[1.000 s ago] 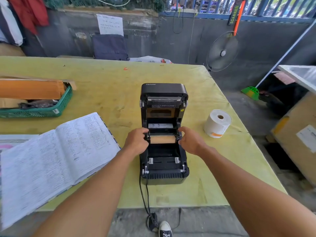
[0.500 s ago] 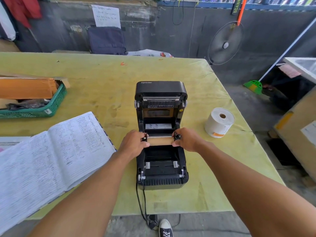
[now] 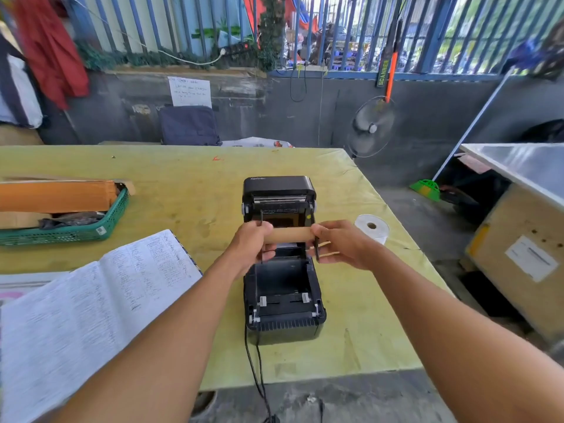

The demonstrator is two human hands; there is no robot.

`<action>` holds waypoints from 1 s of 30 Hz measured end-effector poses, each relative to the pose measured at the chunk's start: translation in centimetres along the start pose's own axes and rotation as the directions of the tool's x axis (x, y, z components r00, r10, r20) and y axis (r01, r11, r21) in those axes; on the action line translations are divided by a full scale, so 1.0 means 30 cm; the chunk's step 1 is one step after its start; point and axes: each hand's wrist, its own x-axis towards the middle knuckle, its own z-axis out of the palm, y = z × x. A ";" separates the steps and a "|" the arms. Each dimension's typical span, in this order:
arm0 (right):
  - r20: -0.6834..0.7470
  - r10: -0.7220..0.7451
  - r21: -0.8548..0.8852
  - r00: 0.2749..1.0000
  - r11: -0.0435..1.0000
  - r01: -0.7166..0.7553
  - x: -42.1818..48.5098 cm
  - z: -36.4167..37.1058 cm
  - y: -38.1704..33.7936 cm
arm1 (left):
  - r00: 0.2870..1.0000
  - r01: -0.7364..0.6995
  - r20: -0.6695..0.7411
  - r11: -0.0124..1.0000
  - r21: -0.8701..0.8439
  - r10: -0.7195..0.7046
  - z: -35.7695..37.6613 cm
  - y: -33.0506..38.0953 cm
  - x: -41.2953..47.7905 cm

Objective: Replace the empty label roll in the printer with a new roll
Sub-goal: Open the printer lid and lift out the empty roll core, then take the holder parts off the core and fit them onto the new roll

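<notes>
A black label printer stands on the yellow-green table with its lid tipped up and its roll bay bare. Above the bay I hold the empty brown cardboard core level, still on its black spindle with end guides. My left hand grips its left end and my right hand grips its right end. A new white label roll stands on end on the table to the right of the printer, partly hidden behind my right hand.
An open handwritten ledger lies at the left front. A green basket with cardboard sits at the far left. The printer's black cables hang over the table's front edge. A fan and a wooden crate stand to the right.
Both hands have lifted the empty core and its spindle up out of the printer's bay. The view has tilted upward.
</notes>
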 end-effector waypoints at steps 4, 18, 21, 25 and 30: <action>-0.038 0.022 0.063 0.999 0.998 -0.020 -0.137 -0.013 0.054 | 0.998 0.014 0.064 1.000 -0.019 -0.013 0.079 -0.027 -0.102; -0.088 0.293 0.211 0.952 0.939 -0.270 -0.279 -0.243 0.418 | 0.977 0.163 0.126 0.984 0.076 -0.171 0.453 -0.264 -0.140; -0.162 0.342 0.214 0.925 0.928 -0.306 -0.236 -0.360 0.502 | 0.974 0.196 0.101 0.976 0.091 -0.205 0.545 -0.293 -0.068; -0.411 0.301 -0.083 0.860 0.928 -0.364 -0.129 -0.521 0.633 | 0.971 0.235 0.044 0.972 0.021 -0.236 0.678 -0.341 0.050; -0.499 0.208 -0.460 0.841 0.759 -0.460 -0.044 -0.592 0.755 | 0.955 0.295 -0.007 0.955 -0.039 -0.296 0.793 -0.420 0.120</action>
